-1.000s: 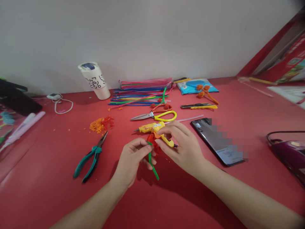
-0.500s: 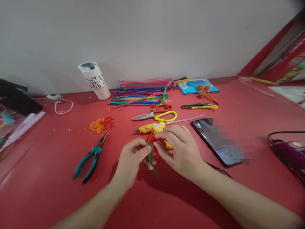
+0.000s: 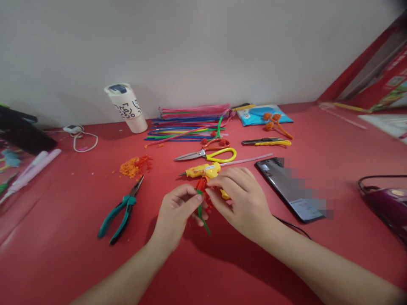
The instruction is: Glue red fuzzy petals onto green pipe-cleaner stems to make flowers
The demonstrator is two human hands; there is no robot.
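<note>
My left hand [image 3: 178, 214] pinches a red pipe-cleaner piece [image 3: 201, 184] with a green stem [image 3: 200, 209] between thumb and fingers. The stem's lower end hangs below the thumb, bent to the right. At the red top, the thumb and forefinger of my right hand [image 3: 243, 203] close on its right side; the fingertips partly hide it. More red fuzz shows between the two hands. Just behind them lies a yellow glue gun [image 3: 203, 170], its handle partly covered by my right hand. Scissors [image 3: 192, 156] with red and yellow handles rest beyond it.
Teal pliers [image 3: 129, 200] lie left, near orange and red clippings [image 3: 130, 167]. A phone [image 3: 271, 173] and a utility knife [image 3: 273, 142] are right. Pipe cleaners [image 3: 190, 120], a blue packet [image 3: 254, 114] and a white tumbler [image 3: 127, 108] line the wall. A purple object [image 3: 386, 203] stands far right.
Both hands stay almost in place. The green stem's lower end has shifted slightly up and left, and the red top has turned a little.
</note>
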